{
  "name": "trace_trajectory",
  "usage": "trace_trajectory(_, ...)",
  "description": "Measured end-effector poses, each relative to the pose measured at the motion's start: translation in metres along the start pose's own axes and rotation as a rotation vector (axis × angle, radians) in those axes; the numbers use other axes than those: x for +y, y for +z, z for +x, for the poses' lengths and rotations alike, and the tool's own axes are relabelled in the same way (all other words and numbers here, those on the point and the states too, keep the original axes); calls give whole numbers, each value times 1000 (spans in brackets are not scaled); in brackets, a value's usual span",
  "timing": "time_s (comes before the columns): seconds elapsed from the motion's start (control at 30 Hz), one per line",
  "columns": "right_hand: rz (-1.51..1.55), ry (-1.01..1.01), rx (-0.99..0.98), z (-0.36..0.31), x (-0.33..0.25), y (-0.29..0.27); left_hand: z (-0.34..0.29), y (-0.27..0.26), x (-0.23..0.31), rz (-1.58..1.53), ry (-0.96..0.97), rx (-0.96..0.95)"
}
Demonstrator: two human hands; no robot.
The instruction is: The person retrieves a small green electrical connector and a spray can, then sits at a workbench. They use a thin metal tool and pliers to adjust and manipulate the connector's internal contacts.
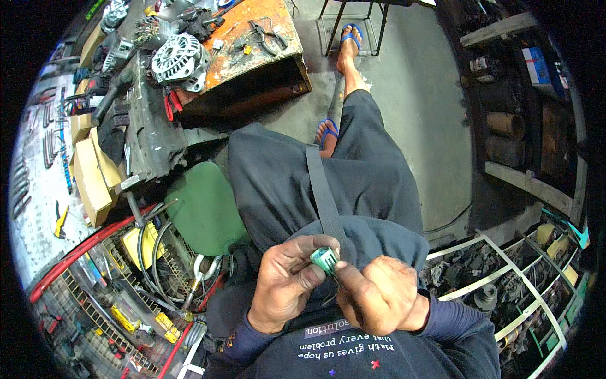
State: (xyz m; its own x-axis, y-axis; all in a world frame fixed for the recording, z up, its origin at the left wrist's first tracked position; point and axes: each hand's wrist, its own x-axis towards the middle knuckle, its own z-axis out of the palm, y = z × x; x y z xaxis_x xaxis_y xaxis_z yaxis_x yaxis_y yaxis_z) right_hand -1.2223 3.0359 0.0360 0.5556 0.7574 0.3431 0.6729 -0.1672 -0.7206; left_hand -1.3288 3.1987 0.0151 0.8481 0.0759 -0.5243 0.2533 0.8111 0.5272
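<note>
A small green plastic piece with dark slots, looking like an electrical connector [324, 259], is pinched between the thumb and fingers of my left hand [283, 282], above my lap. My right hand [379, 294] is curled closed just beside it, its thumb and index finger reaching the connector's right edge. Whatever lies inside the right fist is hidden. Beneath the fingers shows a thin dark strand [329, 299]; I cannot tell whether it is a wire or a tool.
At the upper left, an alternator [179, 58] and black pliers [270, 39] lie on a worn orange bench [243, 19]. Red-handled pliers [172, 105] hang at its edge. Near my left knee stands a green round seat [205, 205]. A rack of parts [524, 271] is at the right.
</note>
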Motion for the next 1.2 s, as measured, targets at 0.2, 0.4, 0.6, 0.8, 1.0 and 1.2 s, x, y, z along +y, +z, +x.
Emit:
trace_trajectory(0.2, 220, 35, 208, -17, 12, 19, -6, 18, 4, 219, 125, 47)
trace_trajectory(0.4, 814, 482, 184, -21, 3, 11, 9, 38, 32, 911, 581, 23)
trace_trajectory(0.6, 1001, 916, 65, -9, -8, 3, 7, 33, 29, 997, 585, 100)
trace_trajectory(0.8, 1653, 1163, 138, -3, -6, 14, 10, 21, 16, 954, 538, 160)
trace_trajectory(1.0, 821, 848, 98, -14, -1, 24, 13, 17, 9, 977, 492, 168)
trace_trajectory(1.2, 563, 709, 80, -10, 4, 28, 10, 11, -3, 780, 376, 192)
